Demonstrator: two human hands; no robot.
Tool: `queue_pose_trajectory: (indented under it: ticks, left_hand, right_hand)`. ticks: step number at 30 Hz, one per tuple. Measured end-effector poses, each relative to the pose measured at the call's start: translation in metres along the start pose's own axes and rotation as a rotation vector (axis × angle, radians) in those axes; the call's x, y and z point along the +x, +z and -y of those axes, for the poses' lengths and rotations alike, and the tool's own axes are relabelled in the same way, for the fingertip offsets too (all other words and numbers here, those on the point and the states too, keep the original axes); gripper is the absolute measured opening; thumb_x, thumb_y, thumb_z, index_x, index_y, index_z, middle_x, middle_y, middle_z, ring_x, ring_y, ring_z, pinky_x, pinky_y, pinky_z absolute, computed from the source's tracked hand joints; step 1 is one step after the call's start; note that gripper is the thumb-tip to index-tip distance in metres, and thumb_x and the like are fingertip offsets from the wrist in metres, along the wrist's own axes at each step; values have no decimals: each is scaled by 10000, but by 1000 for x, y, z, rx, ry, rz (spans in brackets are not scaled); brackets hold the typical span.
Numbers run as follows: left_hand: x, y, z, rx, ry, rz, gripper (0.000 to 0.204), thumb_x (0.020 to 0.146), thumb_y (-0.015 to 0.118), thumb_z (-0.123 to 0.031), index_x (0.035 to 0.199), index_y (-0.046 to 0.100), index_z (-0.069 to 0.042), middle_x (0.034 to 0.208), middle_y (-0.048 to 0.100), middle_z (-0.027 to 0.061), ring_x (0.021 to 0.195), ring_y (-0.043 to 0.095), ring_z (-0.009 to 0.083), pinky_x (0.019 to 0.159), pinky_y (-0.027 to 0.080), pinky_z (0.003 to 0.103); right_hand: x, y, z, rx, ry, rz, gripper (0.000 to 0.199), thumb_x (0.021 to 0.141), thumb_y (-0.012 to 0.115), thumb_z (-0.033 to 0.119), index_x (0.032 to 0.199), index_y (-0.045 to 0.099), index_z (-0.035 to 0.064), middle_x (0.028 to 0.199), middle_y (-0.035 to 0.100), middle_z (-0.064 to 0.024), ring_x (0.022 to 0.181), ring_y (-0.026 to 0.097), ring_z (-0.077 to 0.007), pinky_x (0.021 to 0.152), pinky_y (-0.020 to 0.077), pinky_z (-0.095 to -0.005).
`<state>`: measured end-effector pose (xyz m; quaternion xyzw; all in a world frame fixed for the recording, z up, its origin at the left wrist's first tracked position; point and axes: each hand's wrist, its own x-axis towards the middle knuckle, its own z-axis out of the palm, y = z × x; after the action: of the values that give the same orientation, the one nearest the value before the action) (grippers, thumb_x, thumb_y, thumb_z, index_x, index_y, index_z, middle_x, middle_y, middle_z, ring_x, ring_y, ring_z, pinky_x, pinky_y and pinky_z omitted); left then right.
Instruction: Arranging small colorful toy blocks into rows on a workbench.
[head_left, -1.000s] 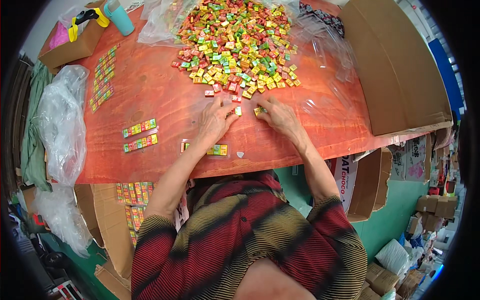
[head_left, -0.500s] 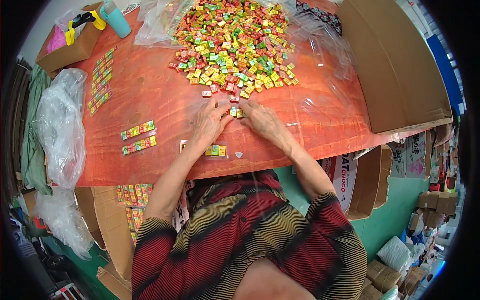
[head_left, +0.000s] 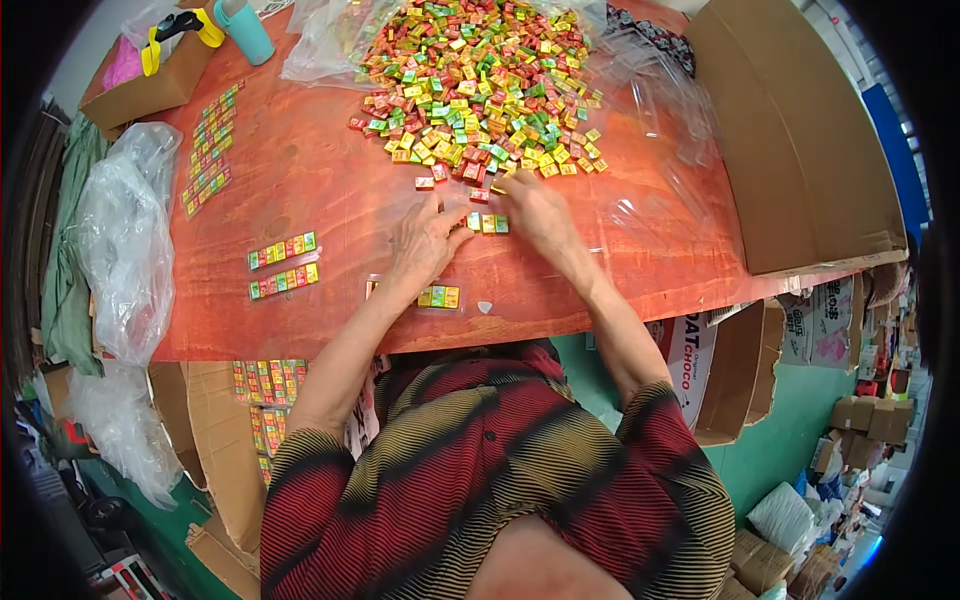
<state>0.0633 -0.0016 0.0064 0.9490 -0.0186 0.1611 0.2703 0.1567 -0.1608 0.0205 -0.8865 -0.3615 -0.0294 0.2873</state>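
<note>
My left hand (head_left: pixel 424 240) rests on the red table with thumb and fingers closed about the left end of a short row of small boxes (head_left: pixel 488 223). Beyond that row, my right hand (head_left: pixel 540 214) reaches to the near edge of a big heap of small red, yellow and green boxes (head_left: pixel 480 90). Its fingertips are pinched at a small yellow box (head_left: pixel 498 186), which they partly hide. Loose red boxes (head_left: pixel 480 195) lie between the hands. Under my left forearm another row of boxes (head_left: pixel 438 297) is partly covered.
Two packed strips (head_left: pixel 282 250) lie at the left, with a longer line of strips (head_left: pixel 210 150) behind. Clear plastic sleeves (head_left: pixel 630 212) are scattered at the right, beside a tall cardboard box (head_left: pixel 800 140). A turquoise bottle (head_left: pixel 245 32) stands far left. Below the table's left edge, a carton (head_left: pixel 215 420) holds more strips.
My right hand has left the right end of the short row and moved forward to the heap's edge, uncovering more boxes. My left hand stays at the row.
</note>
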Motion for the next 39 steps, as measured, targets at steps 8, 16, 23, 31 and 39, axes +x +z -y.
queue_pose_trajectory:
  ticks: [8,16,23,31,39]
  left_hand:
    - [1,3,-2,-37,-51,24,282,688,686,-195,952,629,-114,837,474,110,811,535,301,671,434,411]
    - [-1,-2,-1,-54,-49,31,282,698,679,-215,958,626,-120,831,476,101,807,539,285,669,435,405]
    - [1,-8,7,-52,-36,83,379,712,677,-216,1064,569,-127,903,485,109,834,541,289,675,443,399]
    - [5,-4,7,-55,10,115,392,712,677,-203,1077,563,-117,941,493,114,841,552,299,677,450,403]
    - [3,-14,-2,-43,-2,102,384,733,658,-192,1092,555,-103,946,497,116,808,557,292,663,450,399]
  right_hand:
    - [22,25,12,-133,-75,48,113,760,526,86,856,538,28,821,537,-165,718,571,-352,597,463,-426]
    - [-17,3,-7,177,218,34,253,769,560,138,997,555,27,842,590,-170,817,574,-326,701,452,-393]
    - [-23,-29,3,177,160,222,429,743,587,45,1157,474,40,1033,521,-164,946,529,-325,807,431,-373]
    - [-19,-6,-10,140,-57,305,484,710,619,0,1167,465,42,1090,473,-153,993,505,-325,824,429,-371]
    - [-22,-9,-1,112,-23,231,439,722,632,45,1134,481,38,1043,491,-167,957,516,-336,795,438,-382]
